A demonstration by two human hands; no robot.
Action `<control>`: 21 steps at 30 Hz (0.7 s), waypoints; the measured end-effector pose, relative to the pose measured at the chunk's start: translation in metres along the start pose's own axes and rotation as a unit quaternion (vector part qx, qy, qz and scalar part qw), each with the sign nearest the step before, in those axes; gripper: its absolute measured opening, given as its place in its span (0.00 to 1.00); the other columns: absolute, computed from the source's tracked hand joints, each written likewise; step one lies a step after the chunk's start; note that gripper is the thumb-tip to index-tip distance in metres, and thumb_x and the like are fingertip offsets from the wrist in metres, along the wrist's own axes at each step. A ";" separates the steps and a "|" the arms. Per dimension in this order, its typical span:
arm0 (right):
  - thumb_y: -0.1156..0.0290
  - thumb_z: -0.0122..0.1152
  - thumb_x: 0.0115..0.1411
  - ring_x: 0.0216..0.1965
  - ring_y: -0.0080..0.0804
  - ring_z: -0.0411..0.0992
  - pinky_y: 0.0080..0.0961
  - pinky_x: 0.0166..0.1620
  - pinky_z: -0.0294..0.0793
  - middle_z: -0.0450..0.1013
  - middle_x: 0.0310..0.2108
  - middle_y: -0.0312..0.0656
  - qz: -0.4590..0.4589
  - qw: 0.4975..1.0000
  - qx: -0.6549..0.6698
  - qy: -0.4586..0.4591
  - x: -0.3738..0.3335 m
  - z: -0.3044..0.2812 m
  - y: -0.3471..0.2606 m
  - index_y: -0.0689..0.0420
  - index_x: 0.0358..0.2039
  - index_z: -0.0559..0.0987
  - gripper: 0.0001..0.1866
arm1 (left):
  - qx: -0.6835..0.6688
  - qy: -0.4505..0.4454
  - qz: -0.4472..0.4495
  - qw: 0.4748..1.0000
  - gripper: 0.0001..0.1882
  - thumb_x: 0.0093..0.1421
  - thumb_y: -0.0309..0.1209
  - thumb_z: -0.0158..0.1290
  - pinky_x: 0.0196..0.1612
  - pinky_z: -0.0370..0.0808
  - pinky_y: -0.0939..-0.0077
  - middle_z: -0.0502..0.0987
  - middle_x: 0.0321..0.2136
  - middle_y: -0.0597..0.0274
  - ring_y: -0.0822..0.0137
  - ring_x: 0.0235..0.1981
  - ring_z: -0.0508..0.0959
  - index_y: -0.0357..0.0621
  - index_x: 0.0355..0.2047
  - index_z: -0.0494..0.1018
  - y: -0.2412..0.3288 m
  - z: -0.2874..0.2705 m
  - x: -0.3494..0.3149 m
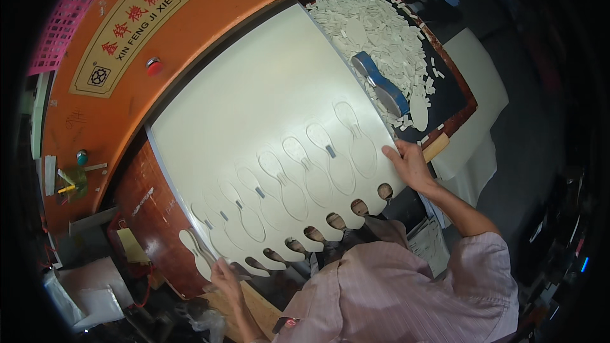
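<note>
A large off-white sheet (pixel 254 89) lies slanted in front of me, with a row of cut insole outlines (pixel 311 171) across its nearer half. Dark slots show within some outlines, and rounded notches scallop the edge close to my body. My right hand (pixel 410 164) grips the sheet's right edge, thumb on top. At the near left corner, my left hand (pixel 227 281) is closed on the sheet's edge, its fingertips partly hidden. Just beyond that hand, loose insoles (pixel 196 254) lie at the sheet's left edge. A blue insole-shaped cutting die (pixel 381 84) rests by the right edge.
An orange machine beam (pixel 210 32) with a red button (pixel 154 66) spans the far side. Small off-white offcuts (pixel 387 25) are heaped on a dark board at the far right. Reddish-brown board (pixel 143 203) shows at left. A pink basket (pixel 70 13) sits far left.
</note>
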State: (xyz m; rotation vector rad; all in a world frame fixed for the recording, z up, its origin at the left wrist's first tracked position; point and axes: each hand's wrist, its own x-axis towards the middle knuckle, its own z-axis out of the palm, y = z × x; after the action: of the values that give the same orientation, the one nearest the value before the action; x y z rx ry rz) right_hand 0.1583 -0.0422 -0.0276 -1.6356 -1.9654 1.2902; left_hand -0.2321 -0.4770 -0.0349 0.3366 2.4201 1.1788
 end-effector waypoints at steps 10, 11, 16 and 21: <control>0.68 0.68 0.66 0.30 0.22 0.77 0.25 0.33 0.76 0.81 0.28 0.42 0.037 0.996 0.067 -0.043 -0.016 -0.025 -0.005 0.70 0.39 0.83 0.14 | 0.030 -0.060 0.286 0.956 0.13 0.65 0.23 0.59 0.41 0.78 0.70 0.80 0.37 0.55 0.63 0.37 0.79 0.33 0.49 0.78 0.181 0.163 -0.017; 0.67 0.68 0.67 0.30 0.22 0.78 0.25 0.33 0.76 0.82 0.30 0.42 0.049 0.990 0.111 -0.065 -0.015 -0.028 -0.007 0.70 0.41 0.83 0.15 | 0.019 -0.142 0.328 0.934 0.15 0.64 0.24 0.61 0.43 0.79 0.69 0.80 0.39 0.52 0.60 0.38 0.81 0.34 0.51 0.78 0.204 0.200 -0.028; 0.58 0.63 0.71 0.36 0.23 0.79 0.23 0.39 0.80 0.83 0.39 0.43 0.138 0.908 0.346 -0.192 0.001 -0.032 -0.004 0.66 0.47 0.83 0.20 | 0.099 -0.271 0.312 0.905 0.35 0.59 0.42 0.68 0.52 0.74 0.57 0.76 0.47 0.46 0.48 0.50 0.76 0.30 0.58 0.72 0.262 0.333 -0.079; 0.52 0.58 0.73 0.37 0.28 0.81 0.28 0.41 0.80 0.84 0.41 0.45 0.181 0.884 0.370 -0.223 0.018 -0.029 0.008 0.64 0.51 0.83 0.25 | 0.107 -0.233 0.308 0.916 0.27 0.62 0.36 0.64 0.50 0.74 0.54 0.77 0.45 0.45 0.45 0.48 0.78 0.34 0.58 0.76 0.262 0.361 -0.091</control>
State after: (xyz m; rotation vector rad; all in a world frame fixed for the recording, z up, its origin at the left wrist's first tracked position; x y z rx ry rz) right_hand 0.1774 -0.0134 -0.0230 -1.3976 -1.0763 2.3556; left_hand 0.0273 -0.1046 -0.0011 1.3629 2.0580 0.9042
